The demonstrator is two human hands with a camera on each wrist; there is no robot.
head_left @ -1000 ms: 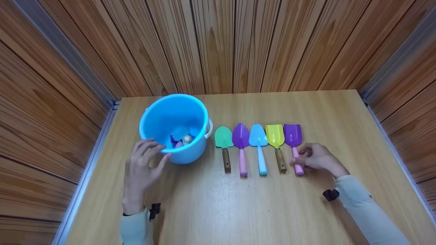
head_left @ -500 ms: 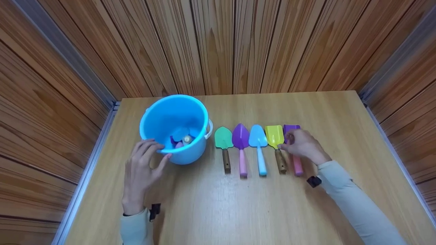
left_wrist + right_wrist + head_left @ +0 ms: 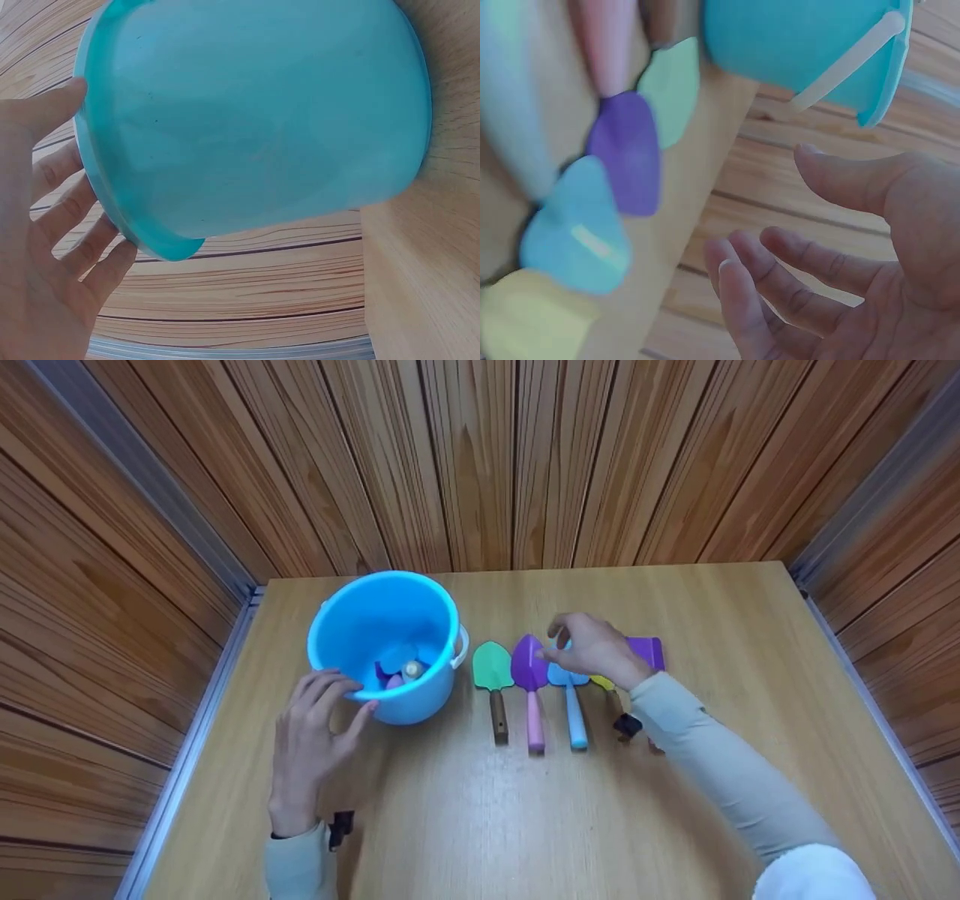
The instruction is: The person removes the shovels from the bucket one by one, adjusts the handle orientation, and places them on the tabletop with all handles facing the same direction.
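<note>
My left hand (image 3: 309, 742) holds the near-left rim of a blue bucket (image 3: 420, 701); in the left wrist view its thumb lies on the rim and its spread fingers reach behind it. Several toy shovels lie in a row right of the bucket: green (image 3: 492, 664), pointed purple (image 3: 527, 669), blue (image 3: 574, 720), yellow and square purple. My right hand (image 3: 596, 649) hovers above the blue and yellow ones, holding nothing, fingers loosely bent. It hides most of the yellow shovel (image 3: 603, 682) and, with the sleeve, much of the square purple shovel (image 3: 647, 650).
Small toys, among them a pale round one (image 3: 412, 670), lie at the bottom of the bucket. A white handle (image 3: 460, 645) hangs at the bucket's right side. Wood-panelled walls (image 3: 480, 465) enclose the back and sides of the wooden table (image 3: 465, 825).
My right hand has passed leftward along the row, from the square purple shovel's handle, over the yellow one, to above the blue one. The shovels and my left hand have stayed put.
</note>
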